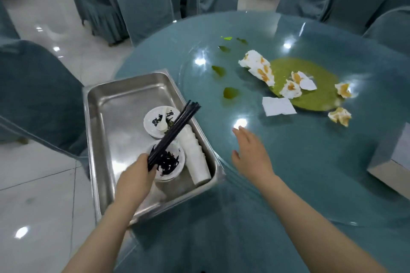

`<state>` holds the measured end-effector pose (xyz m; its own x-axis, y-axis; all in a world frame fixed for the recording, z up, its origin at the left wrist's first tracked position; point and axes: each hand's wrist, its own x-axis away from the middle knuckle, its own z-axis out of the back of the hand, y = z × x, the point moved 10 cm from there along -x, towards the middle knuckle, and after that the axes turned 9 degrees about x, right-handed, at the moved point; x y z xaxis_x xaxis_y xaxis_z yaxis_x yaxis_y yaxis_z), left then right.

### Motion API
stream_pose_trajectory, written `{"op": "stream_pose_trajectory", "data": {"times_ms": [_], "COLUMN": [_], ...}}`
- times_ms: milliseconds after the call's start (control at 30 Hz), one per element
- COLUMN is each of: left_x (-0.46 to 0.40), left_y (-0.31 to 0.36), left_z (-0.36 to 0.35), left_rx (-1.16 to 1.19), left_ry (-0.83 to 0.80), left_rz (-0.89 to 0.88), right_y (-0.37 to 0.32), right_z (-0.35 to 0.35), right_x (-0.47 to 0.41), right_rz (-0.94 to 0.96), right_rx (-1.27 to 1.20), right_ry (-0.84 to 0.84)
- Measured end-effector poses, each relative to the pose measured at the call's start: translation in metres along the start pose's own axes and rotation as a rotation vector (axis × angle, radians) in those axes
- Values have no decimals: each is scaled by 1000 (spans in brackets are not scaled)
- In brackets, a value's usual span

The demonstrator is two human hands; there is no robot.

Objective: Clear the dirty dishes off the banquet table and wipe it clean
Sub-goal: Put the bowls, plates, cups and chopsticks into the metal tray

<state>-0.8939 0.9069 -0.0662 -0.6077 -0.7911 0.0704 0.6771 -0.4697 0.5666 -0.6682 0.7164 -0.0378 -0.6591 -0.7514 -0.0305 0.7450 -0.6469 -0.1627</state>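
My left hand (135, 178) grips a bundle of black chopsticks (175, 129) over a steel tray (106, 117) at the table's left edge. Inside the tray lie a white plate with a spoon (158, 123), a white bowl holding dark scraps (169, 163) and a stack of white cups (196, 159) on its side. My right hand (251, 155) hovers open, fingers spread, above the round teal glass table (288, 173). A wide yellow-green spill (310, 86) covers the table's centre, strewn with crumpled stained napkins (258, 68) and a flat white napkin (278, 106). Small green drops (230, 93) sit nearby.
Teal-covered chairs (144, 6) ring the table, one close at my left (37, 99). A steel box edge (390, 153) stands at the table's right. White tiled floor (44, 184) lies to the left.
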Motion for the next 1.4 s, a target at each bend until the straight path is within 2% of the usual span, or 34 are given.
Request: {"op": "stream_pose_trajectory", "data": {"times_ms": [167, 267, 367, 500, 700, 767, 900, 1000, 1133, 1400], "left_x": [-43, -62, -76, -90, -93, -93, -92, -89, -80, -65], "left_y": [-70, -95, -112, -115, -104, -101, -93, -77, -38, 34], "left_z": [25, 18, 4, -11, -14, -9, 5, 12, 8, -10], "left_rx": [130, 160, 156, 163, 238, 252, 242, 195, 190, 244], "left_ry": [99, 73, 10, -42, -17, -3, 32, 30, -8, -80], "left_rz": [227, 342, 416, 425, 354, 336, 298, 227, 77, -118], "right_y": [-48, -62, -62, -59, -54, -53, -16, 24, 40, 60], "right_z": [-56, -81, -92, -95, -96, -98, -96, -104, -111, -107], "right_x": [-23, -27, -27, -27, -26, -27, -25, -12, 6, 24], "right_rz": [115, 138, 124, 158, 192, 187, -32, -113, -49, -43], "right_rx": [24, 12, 17, 85, 79, 5, -274, -93, 104, 21], "right_ry": [-225, -329, -361, -356, -344, -344, -300, -340, -390, -468]}}
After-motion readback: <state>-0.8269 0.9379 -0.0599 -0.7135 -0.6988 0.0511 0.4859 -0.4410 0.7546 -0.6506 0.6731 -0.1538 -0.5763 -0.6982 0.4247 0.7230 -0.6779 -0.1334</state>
